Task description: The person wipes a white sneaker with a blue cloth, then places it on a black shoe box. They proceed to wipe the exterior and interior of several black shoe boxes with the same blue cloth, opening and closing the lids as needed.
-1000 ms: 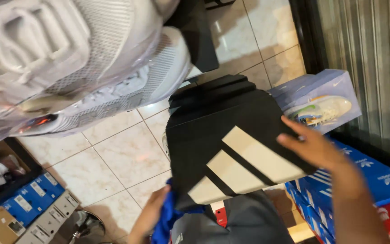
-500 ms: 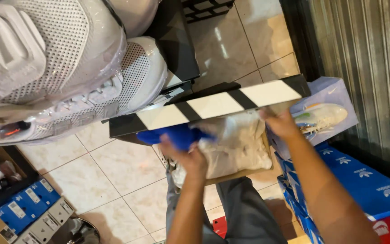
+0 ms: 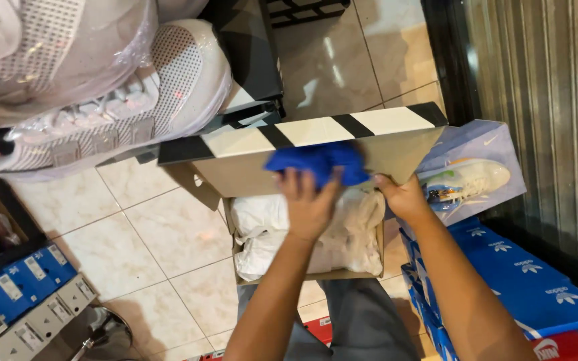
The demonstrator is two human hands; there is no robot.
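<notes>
An open cardboard shoebox rests on the person's lap, its hinged lid with black and cream stripes swung up at the far edge. White wrapping paper fills the inside. The left hand is closed on a blue cloth and presses it against the inner face of the lid, near its middle. The right hand pinches the lid's right corner, fingers clamped on the cardboard to keep it propped.

The box has no bench under it, only the knees, so a hard push with the cloth could tip it toward the tiled floor and spill the paper. The thin lid may crease at the hinge if the right hand loosens. A stack of blue shoeboxes stands just beside the right forearm, and wrapped white sneakers hang close above the left edge; a wide elbow sweep could knock either.
</notes>
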